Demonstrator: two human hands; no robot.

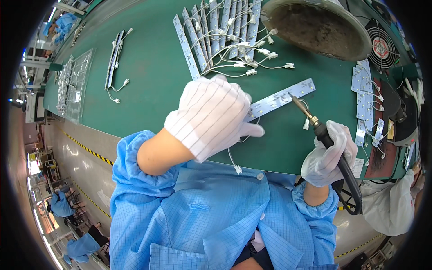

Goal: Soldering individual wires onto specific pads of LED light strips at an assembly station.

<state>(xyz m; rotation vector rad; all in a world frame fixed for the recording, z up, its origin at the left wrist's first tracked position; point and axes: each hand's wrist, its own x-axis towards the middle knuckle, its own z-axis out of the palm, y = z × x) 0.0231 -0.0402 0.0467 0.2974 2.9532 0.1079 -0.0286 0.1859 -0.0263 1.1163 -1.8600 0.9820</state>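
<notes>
My left hand (213, 114), in a white striped glove, is closed on the left end of a white LED strip board (281, 100), which slants up to the right above the green table. White wires with small plugs hang from the board near my fingers. In my gloved right hand (330, 155) is a soldering iron (321, 132) with a black handle and cable. Its pointed tip meets the board's face near the right part, or hovers just over it; I cannot tell which. My left fingertips are partly hidden behind the glove.
Several wired LED strips (216, 33) lie at the back of the green table (148, 81). A wide grey fume hood (319, 31) hangs beside them. More boards (364, 96) are at the right, near a round fan (381, 47). Clear plastic trays (78, 85) lie far left.
</notes>
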